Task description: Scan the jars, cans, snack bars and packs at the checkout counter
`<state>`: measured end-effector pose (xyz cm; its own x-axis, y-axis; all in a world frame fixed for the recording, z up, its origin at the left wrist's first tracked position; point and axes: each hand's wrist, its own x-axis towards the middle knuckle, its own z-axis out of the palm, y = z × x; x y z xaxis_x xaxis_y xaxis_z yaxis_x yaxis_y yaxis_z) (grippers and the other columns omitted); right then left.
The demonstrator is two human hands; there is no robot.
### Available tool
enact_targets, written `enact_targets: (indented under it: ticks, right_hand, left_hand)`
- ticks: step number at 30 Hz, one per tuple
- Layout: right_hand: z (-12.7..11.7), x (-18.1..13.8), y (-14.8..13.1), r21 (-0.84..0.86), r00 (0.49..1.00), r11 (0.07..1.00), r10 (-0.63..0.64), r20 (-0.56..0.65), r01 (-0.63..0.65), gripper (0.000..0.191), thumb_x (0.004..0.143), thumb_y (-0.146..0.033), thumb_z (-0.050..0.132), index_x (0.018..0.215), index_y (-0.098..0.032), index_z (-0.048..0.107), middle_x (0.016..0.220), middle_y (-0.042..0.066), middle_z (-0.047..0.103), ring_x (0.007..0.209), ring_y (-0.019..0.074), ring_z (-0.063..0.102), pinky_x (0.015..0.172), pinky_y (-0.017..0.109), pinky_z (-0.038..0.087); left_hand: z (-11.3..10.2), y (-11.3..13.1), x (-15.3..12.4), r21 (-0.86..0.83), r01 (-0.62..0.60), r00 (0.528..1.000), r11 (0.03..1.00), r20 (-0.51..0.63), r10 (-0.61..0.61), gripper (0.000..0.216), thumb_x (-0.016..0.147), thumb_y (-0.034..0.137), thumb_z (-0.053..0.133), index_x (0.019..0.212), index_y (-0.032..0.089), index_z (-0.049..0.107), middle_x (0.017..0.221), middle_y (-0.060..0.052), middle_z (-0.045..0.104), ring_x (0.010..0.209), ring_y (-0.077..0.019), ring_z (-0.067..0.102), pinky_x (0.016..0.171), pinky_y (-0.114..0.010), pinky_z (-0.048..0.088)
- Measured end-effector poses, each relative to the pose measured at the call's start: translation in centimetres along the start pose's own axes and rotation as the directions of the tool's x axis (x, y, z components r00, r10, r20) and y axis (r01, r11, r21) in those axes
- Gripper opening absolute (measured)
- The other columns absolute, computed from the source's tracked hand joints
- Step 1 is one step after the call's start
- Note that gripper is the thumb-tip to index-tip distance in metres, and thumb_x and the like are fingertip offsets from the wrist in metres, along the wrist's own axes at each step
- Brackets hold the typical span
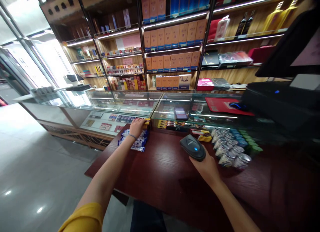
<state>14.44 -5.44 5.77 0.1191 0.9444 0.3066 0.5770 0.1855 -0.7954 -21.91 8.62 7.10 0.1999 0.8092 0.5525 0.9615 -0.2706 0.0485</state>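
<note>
My right hand [208, 168] is wrapped round a black barcode scanner [192, 148] with a blue light on top, held above the dark wooden counter [160, 165]. At the counter's back left, my left hand [137, 128] reaches with fingers stretched out to some yellow packets [147, 122], touching them; its fingertips are partly hard to make out. Just below that wrist lie several blue-and-white wrapped snack packs [138, 145] in a row. Right of the scanner are yellow-and-brown packets [205, 136] and rows of small silver-topped cans or bottles [227, 158].
Behind the counter runs a glass display case [125, 101]. A red mat [220, 105] with a computer mouse [236, 106] lies on the glass, near a black checkout terminal [277, 98]. Shelves of boxes [175, 35] and bottles line the wall. Green-lidded containers [253, 147] stand at right.
</note>
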Motion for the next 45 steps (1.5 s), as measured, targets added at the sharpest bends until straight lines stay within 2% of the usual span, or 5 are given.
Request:
enact_targets:
  ticks: [11,19,29,39,45]
  right_hand:
    - [-0.3,0.1,1.1,0.032,0.995,0.998,-0.057,-0.087,0.06,0.039,0.075,-0.044,0.061,0.11,-0.026,0.056,0.081,0.005,0.074,0.091,0.0307,0.073,0.075,0.036,0.053]
    - [-1.0,0.1,1.3,-0.122,0.993,0.991,-0.064,-0.095,0.052,0.038,0.078,-0.044,0.06,0.112,-0.027,0.054,0.086,0.006,0.075,0.091,0.0329,0.073,0.07,0.035,0.05]
    - [-0.6,0.3,1.8,-0.391,0.986,0.914,-0.043,0.163,0.105,0.048,0.08,-0.036,0.064,0.125,-0.029,0.053,0.084,0.002,0.076,0.078,0.0287,0.074,0.059,0.028,0.04]
    - [-1.1,0.3,1.0,-0.319,0.986,0.947,0.032,0.163,0.022,0.045,0.078,-0.032,0.064,0.121,-0.031,0.051,0.084,0.0,0.076,0.08,0.0282,0.074,0.06,0.027,0.042]
    - [-1.6,0.6,1.1,-0.226,0.998,0.974,0.036,0.05,-0.024,0.039,0.076,-0.034,0.064,0.113,-0.03,0.053,0.084,0.001,0.076,0.086,0.0291,0.074,0.064,0.028,0.046]
  left_hand:
    - [0.2,7.9,-0.1,-0.582,0.173,0.811,0.795,-0.374,-0.451,0.026,0.099,0.031,0.046,0.119,0.021,0.06,0.112,-0.01,0.068,0.108,-0.0225,0.062,0.098,-0.037,0.048]
    - [6.4,17.9,-2.6,-0.947,0.196,0.719,-0.253,0.314,-0.62,0.03,0.094,0.031,0.057,0.123,0.026,0.05,0.115,-0.007,0.068,0.097,-0.0152,0.07,0.086,-0.035,0.058]
    - [6.8,17.9,-4.1,-0.739,0.101,0.623,-0.666,0.569,-0.536,0.032,0.095,0.009,0.05,0.12,0.028,0.053,0.118,-0.004,0.069,0.106,-0.0125,0.068,0.103,-0.04,0.053]
    - [7.2,17.9,-4.2,-0.708,0.062,0.623,-0.704,0.578,-0.527,0.033,0.088,0.01,0.063,0.115,0.028,0.057,0.114,-0.003,0.069,0.096,-0.0114,0.068,0.1,-0.04,0.052]
    - [7.7,17.6,-4.2,-0.836,0.133,0.731,-0.532,0.445,-0.517,0.044,0.079,0.02,0.073,0.119,0.026,0.057,0.123,-0.005,0.066,0.103,-0.0152,0.067,0.093,-0.034,0.053]
